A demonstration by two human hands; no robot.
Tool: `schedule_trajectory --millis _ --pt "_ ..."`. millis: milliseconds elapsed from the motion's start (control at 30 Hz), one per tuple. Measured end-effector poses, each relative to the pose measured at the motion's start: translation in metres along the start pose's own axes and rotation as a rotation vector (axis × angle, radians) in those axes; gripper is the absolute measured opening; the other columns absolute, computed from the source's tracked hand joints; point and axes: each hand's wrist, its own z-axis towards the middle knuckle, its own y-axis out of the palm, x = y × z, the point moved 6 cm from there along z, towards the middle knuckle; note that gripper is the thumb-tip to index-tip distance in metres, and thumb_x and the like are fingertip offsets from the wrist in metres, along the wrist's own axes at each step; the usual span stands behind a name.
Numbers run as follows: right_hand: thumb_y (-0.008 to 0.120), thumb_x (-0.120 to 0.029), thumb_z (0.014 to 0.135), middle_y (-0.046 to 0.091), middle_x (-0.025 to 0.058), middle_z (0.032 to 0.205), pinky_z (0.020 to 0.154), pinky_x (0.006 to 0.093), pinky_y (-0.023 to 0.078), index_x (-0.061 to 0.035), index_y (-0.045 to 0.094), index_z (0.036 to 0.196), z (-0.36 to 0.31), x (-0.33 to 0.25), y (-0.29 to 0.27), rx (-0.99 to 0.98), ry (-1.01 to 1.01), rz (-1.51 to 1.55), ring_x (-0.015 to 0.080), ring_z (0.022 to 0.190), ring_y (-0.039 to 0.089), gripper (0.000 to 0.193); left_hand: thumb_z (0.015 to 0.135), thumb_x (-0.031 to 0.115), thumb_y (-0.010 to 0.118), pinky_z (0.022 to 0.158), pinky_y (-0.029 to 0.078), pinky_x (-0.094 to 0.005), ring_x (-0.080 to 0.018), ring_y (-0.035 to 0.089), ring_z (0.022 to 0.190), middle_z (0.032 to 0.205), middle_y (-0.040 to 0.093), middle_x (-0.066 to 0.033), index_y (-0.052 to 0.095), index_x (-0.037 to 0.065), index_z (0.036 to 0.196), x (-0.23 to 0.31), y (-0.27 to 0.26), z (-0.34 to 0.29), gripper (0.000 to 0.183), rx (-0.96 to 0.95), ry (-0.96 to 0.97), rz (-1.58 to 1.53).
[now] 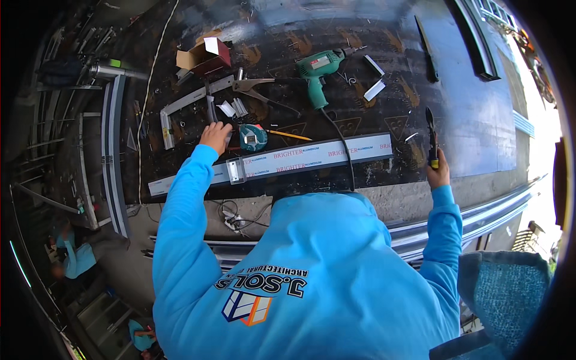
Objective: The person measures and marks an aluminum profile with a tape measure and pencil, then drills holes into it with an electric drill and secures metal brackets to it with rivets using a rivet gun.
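Note:
My right hand (439, 171) is closed round the lower end of a long dark hand tool (432, 135), with a pointed tip and yellow at the grip; it looks like snips. My left hand (216, 137) rests on the table with bent fingers, at the lower end of a dark bar (211, 110); what lies under the fingers is hidden. Just right of it is a teal tape measure (253, 137), beside a yellow pencil (289, 135). Closer to me lies a long film-covered aluminium profile (312, 157), with a short metal bracket (235, 171) on it.
Beyond my left hand lie a metal clamp (198, 96) and an open red box (210, 57). A green corded drill (318, 72) sits farther back, its cord crossing the profile. Small metal offcuts (374, 90) lie right of it. Long dark profiles (477, 42) stand far right.

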Motion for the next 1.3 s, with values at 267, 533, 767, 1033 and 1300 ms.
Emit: schedule_trajectory --millis 267,533,767,1033,1300 --pt "0.060 -0.002 0.066 0.064 0.0244 0.101 0.088 0.0378 0.048 -0.0004 0.048 0.132 -0.043 -0.172 0.043 -0.398 -0.214 0.430 0.0402 0.097 0.064 0.068 0.097 0.012 0.057 0.079 0.057 -0.0336 -0.0201 0.066 0.087 0.100 0.065 -0.0074 0.058 0.011 0.110 0.084 -0.057 0.051 0.013 0.164 -0.377 -2.084" --pt "0.062 -0.005 0.064 0.058 0.0286 0.121 0.102 0.0415 0.043 0.0022 0.041 0.139 -0.041 -0.230 0.071 -0.518 -0.327 0.510 0.0437 0.116 0.056 0.078 0.098 0.013 0.055 0.091 0.053 -0.0364 -0.0214 0.064 0.098 0.105 0.065 -0.0099 0.062 0.005 0.114 0.242 -0.120 0.088 0.019 0.021 -0.204 -2.404" --pt "0.061 -0.006 0.064 0.058 0.0290 0.121 0.102 0.0429 0.043 0.0014 0.039 0.140 -0.032 -0.218 0.057 -0.476 -0.258 0.499 0.0438 0.116 0.055 0.080 0.097 0.010 0.053 0.099 0.050 -0.0405 -0.0248 0.062 0.106 0.109 0.064 -0.0134 0.061 0.000 0.113 0.266 -0.135 0.102 0.021 0.090 -0.192 -2.480" --pt "0.064 -0.007 0.067 0.060 0.0290 0.116 0.098 0.0449 0.045 -0.0004 0.042 0.136 -0.030 -0.206 0.050 -0.359 -0.311 0.381 0.0443 0.112 0.058 0.073 0.098 0.010 0.052 0.100 0.049 -0.0399 -0.0242 0.061 0.107 0.110 0.064 -0.0122 0.061 0.001 0.116 0.276 -0.134 0.112 0.022 0.077 -0.162 -2.446" --pt "0.065 -0.008 0.071 0.064 0.0250 0.101 0.084 0.0450 0.050 -0.0029 0.047 0.127 -0.019 -0.183 0.042 -0.353 -0.135 0.428 0.0431 0.096 0.063 0.059 0.097 0.010 0.055 0.087 0.051 -0.0317 -0.0178 0.062 0.095 0.102 0.064 -0.0044 0.060 0.006 0.111 0.299 -0.122 0.127 0.016 -0.084 -0.268 -2.365"
